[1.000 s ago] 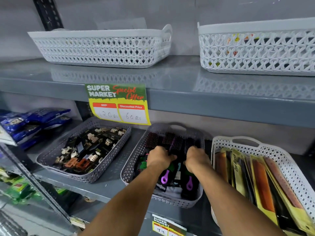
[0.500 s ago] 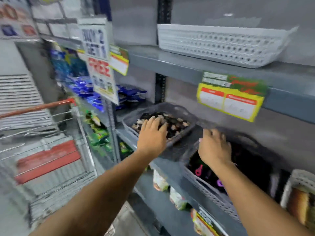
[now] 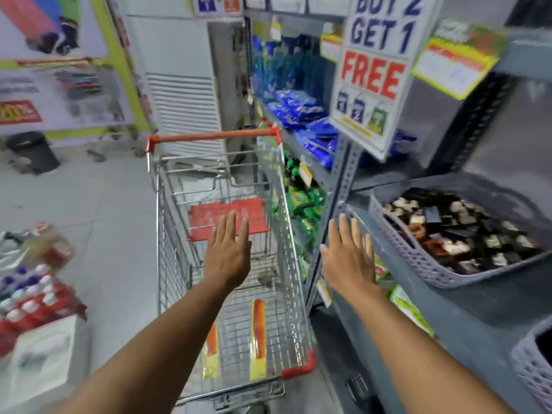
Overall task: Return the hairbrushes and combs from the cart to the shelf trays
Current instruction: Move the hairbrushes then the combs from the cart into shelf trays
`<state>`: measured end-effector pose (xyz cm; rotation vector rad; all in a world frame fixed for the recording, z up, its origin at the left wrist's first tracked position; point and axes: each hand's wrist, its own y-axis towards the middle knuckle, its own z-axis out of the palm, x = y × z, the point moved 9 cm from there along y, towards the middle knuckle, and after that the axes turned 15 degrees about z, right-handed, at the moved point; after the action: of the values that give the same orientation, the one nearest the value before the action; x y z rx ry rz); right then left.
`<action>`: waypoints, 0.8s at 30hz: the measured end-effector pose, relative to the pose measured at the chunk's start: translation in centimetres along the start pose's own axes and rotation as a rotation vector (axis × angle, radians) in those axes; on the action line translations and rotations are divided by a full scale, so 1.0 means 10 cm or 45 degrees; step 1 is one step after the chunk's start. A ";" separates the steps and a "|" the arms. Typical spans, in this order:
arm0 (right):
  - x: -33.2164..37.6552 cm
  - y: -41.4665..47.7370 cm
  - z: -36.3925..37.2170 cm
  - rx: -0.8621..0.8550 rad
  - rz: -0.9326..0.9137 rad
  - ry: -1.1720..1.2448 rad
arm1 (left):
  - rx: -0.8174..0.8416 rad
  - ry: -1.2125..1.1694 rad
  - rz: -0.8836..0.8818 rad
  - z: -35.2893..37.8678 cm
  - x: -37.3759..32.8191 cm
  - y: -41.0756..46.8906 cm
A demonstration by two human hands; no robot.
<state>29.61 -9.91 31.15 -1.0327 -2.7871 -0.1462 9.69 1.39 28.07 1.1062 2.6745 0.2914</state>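
A wire shopping cart with red trim stands in front of me, left of the grey shelf. Two orange combs in yellow packets lie on its floor, one right of the other. My left hand hovers flat above the cart, fingers apart, holding nothing. My right hand is spread and empty by the shelf's front edge. A grey tray of hair clips sits on the shelf at right. The corner of a second grey tray shows at the lower right.
A "Buy 2 Get 1 Free" sign hangs off the shelf upright above my right hand. Blue packets fill the shelves behind the cart. Bottles and a white box stand at left. A black bin stands far left.
I have turned left, from the brush tray to the cart. Both hands left the brushes in the tray and now stretch out empty, the left one over the cart.
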 end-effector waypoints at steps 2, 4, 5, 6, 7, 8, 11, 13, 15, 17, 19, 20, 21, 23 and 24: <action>0.29 0.02 0.33 0.054 -0.055 0.002 | 0.052 -0.015 -0.071 0.24 0.31 -0.15; 0.57 0.07 0.74 0.129 -0.101 -0.032 | 0.128 -0.044 -0.165 0.56 0.61 -0.31; 0.64 0.08 0.92 0.175 -0.108 -0.052 | 0.150 -0.050 -0.195 0.68 0.70 -0.38; 0.71 0.10 1.12 0.231 -0.115 -0.082 | 0.180 -0.061 -0.225 0.83 0.80 -0.45; 0.77 0.11 1.32 0.299 -0.126 -0.120 | 0.212 -0.082 -0.251 0.97 0.87 -0.50; 0.83 0.12 1.56 0.353 -0.143 -0.166 | 0.265 -0.109 -0.284 1.16 0.96 -0.56; 0.95 0.15 2.00 0.262 -0.220 -0.332 | 0.413 -0.183 -0.379 1.74 1.18 -0.72; 1.03 0.14 2.23 0.240 -0.309 -0.430 | 0.488 -0.236 -0.460 2.06 1.26 -0.86; 1.12 0.10 2.62 0.332 -0.419 -0.508 | 0.566 -0.346 -0.581 2.42 1.34 -1.00; 1.12 0.06 2.92 0.461 -0.382 -0.501 | 0.609 -0.425 -0.696 2.64 1.37 -1.15; 1.02 0.03 3.21 0.608 -0.227 -0.421 | 0.584 -0.547 -0.874 2.80 1.45 -1.32; 0.95 -0.01 3.39 0.679 -0.152 -0.406 | 0.610 -0.577 -0.941 2.91 1.48 -1.44; 0.90 -0.05 3.51 0.745 -0.091 -0.405 | 0.648 -0.576 -0.982 2.98 1.50 -1.53; 0.79 -0.13 3.74 0.850 0.023 -0.385 | 0.730 -0.559 -1.087 3.11 1.55 -1.73; 0.74 -0.19 3.84 0.921 0.095 -0.357 | 0.729 -0.554 -1.128 3.16 1.56 -1.80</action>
<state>18.20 -0.91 -5.17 -0.9955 -2.6415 1.0038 -3.94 3.00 -9.05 -0.0359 2.5651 -0.8004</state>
